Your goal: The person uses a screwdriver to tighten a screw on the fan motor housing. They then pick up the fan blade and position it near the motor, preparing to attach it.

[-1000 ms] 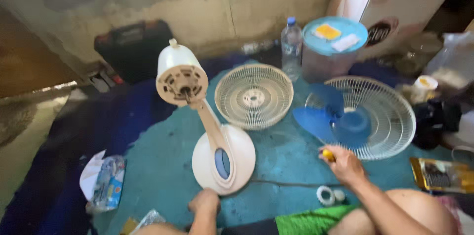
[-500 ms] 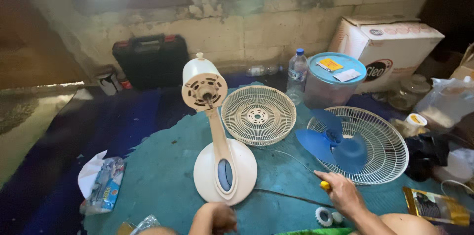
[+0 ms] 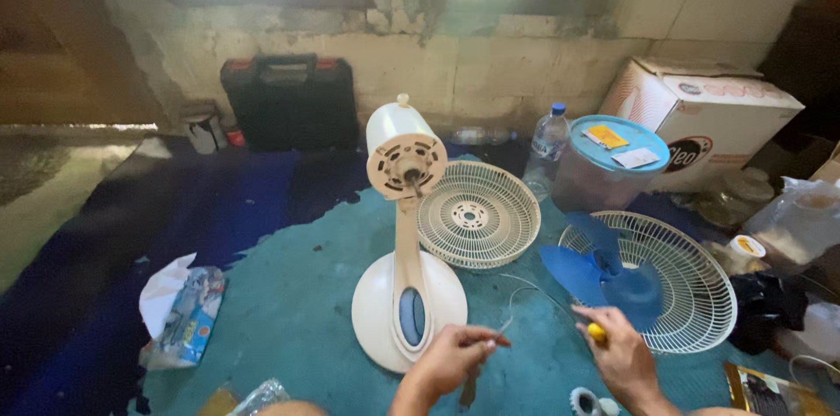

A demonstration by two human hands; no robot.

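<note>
On the teal mat's near edge, the left hand (image 3: 451, 355) pinches the end of a thin white wire (image 3: 525, 293), limp and light, best held near its tip, while the right hand (image 3: 623, 355) is closed round a yellow-handled screwdriver (image 3: 595, 331) beside the fan base (image 3: 409, 311).

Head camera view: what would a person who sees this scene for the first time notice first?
First comes the cream fan stand in the middle of the teal mat, its bare motor head without grilles. Behind it to the right lies a white grille, and further right a second grille holds the blue blade. At the bottom edge, the left hand pinches something small, and the right hand grips a yellow-handled tool.
</note>
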